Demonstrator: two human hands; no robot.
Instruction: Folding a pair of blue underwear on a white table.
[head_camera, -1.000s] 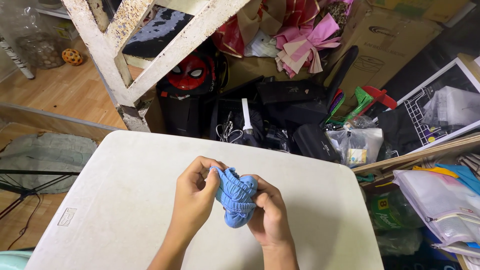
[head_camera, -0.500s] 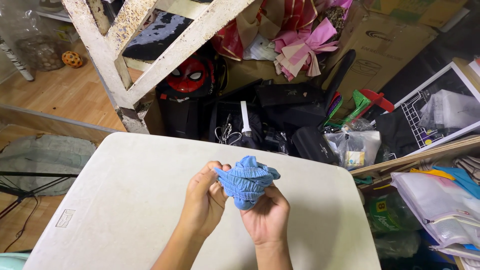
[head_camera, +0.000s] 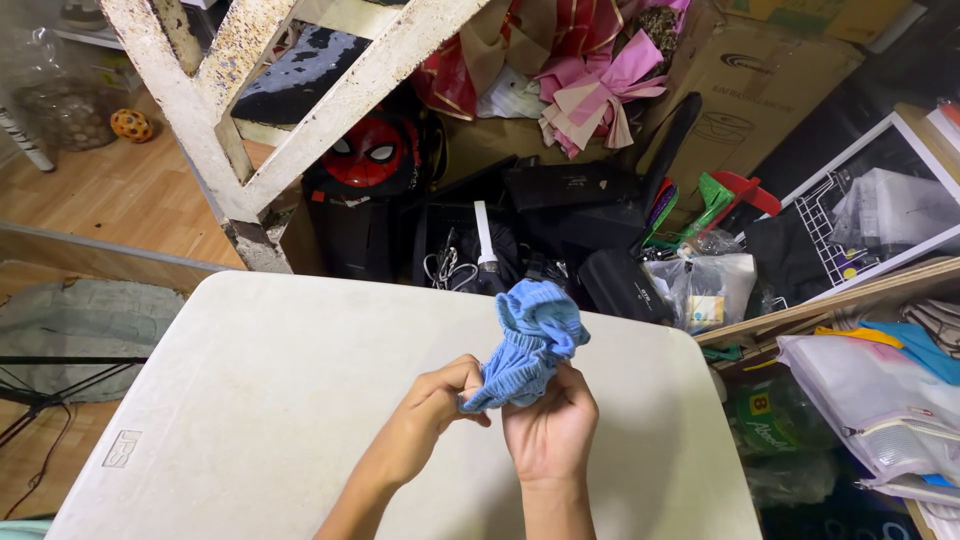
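Blue cloth (head_camera: 530, 340) now higher above both hands (head_camera: 500, 410).

Home storage nook: stair frame (head_camera: 230, 120), cardboard boxes (head_camera: 760, 80), piled clutter.

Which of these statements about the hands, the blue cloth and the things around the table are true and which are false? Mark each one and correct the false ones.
1. Both hands hold the blue cloth. True: the left hand and right hand pinch its lower end.
2. The cloth lies flat on the white table. False: it is bunched and held above the table.
3. A red mask sits beyond the table's far edge. True.
4. The left hand grips a pair of scissors. False: it holds only the cloth.
5. A pink ribbon bow lies among the clutter behind the table. True.
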